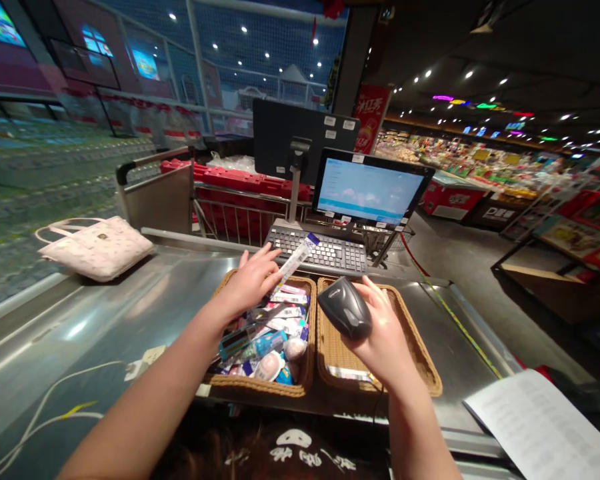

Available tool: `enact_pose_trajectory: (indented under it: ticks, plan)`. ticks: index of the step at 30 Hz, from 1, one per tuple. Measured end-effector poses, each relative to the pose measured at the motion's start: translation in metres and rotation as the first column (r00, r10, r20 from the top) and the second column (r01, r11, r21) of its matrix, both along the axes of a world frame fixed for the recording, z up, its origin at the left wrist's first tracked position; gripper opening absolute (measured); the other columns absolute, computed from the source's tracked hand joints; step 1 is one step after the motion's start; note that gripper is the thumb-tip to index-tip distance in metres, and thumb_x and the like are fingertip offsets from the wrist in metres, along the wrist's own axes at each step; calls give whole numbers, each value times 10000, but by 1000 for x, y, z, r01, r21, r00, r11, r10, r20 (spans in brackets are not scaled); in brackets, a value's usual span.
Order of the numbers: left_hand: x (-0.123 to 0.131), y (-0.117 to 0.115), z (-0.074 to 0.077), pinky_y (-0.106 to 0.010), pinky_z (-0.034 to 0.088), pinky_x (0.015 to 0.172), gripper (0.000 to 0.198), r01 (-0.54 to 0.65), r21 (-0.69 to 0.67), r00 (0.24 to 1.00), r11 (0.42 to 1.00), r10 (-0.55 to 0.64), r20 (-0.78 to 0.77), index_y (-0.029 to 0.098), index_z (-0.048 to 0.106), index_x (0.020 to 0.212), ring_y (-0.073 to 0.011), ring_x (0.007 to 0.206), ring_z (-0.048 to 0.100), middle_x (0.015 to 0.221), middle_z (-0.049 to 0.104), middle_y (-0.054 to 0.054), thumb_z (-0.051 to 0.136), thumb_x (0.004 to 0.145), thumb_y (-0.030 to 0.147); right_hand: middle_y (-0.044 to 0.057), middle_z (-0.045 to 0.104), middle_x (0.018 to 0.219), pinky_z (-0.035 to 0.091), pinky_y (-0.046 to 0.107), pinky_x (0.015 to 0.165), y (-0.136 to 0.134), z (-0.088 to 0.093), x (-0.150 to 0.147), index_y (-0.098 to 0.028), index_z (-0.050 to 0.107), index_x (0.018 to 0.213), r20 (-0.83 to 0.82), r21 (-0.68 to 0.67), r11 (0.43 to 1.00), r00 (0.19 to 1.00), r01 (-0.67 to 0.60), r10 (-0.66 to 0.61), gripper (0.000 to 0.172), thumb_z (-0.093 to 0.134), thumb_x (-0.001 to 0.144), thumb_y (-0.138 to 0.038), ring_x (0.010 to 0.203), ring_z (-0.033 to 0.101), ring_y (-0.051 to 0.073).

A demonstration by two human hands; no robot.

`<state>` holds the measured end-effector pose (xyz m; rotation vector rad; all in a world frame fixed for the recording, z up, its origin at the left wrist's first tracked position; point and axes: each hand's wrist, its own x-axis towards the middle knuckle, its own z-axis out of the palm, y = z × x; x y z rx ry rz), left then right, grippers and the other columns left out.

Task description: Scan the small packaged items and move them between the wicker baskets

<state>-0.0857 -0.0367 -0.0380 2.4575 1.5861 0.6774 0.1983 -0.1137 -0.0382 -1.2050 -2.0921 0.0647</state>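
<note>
Steel table [110, 313] bears 2 brown wicker baskets [337, 353]; left hand [253, 280] pinches a slim white-and-purple packet [296, 259] over the left one's far edge, right hand [381, 327] grips a black plastic scanner [345, 308] above the right one

At lower centre, packets [293, 312] lie in one basket [311, 333], left of a second basket [335, 353]. The keyboard [340, 254] lies behind both, the bag [100, 250] mid-left, paper [545, 427] lower right.

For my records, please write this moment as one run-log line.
left hand: holds slim white pack | right hand: holds black scanner over right basket | left basket: many small items | screen: lit
</note>
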Motion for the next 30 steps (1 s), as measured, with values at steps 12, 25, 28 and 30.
enact_pose_trajectory:
  ticks: [12, 25, 28, 30]
  plan:
    - [-56, -25, -33, -703, 167, 1117, 373, -202, -114, 979, 973, 205, 17, 214, 678, 871, -328, 1454, 303, 1483, 496, -60, 378, 959, 417, 124, 591, 1304, 250, 682, 1125, 1, -12, -41, -217, 645, 1176, 3, -184, 975, 992, -121, 124, 463, 681, 715, -245, 1399, 362, 394]
    - [-74, -52, -84, -703, 228, 1099, 377, -530, -168, 834, 831, 474, -282, 212, 719, 705, -354, 1389, 401, 1376, 599, -85, 446, 921, 356, 109, 583, 1323, 197, 673, 1146, -1, -32, -63, -238, 619, 1216, 0, -316, 933, 983, -174, 183, 528, 701, 695, -222, 1398, 370, 360]
    - [-74, -54, -92, -702, 233, 1098, 314, -541, -112, 814, 834, 486, -318, 200, 715, 725, -377, 1401, 372, 1381, 587, -111, 505, 894, 362, 104, 588, 1315, 186, 656, 1159, -3, -35, -63, -235, 620, 1213, -10, -334, 924, 981, -186, 193, 519, 693, 699, -227, 1396, 371, 351]
    - [-72, -54, -95, -699, 242, 1098, 238, -558, -63, 796, 827, 513, -321, 179, 716, 835, -395, 1418, 335, 1433, 527, -157, 557, 868, 352, 101, 594, 1304, 187, 642, 1166, -4, -37, -62, -232, 624, 1203, -20, -341, 921, 981, -187, 192, 501, 688, 707, -233, 1388, 381, 344]
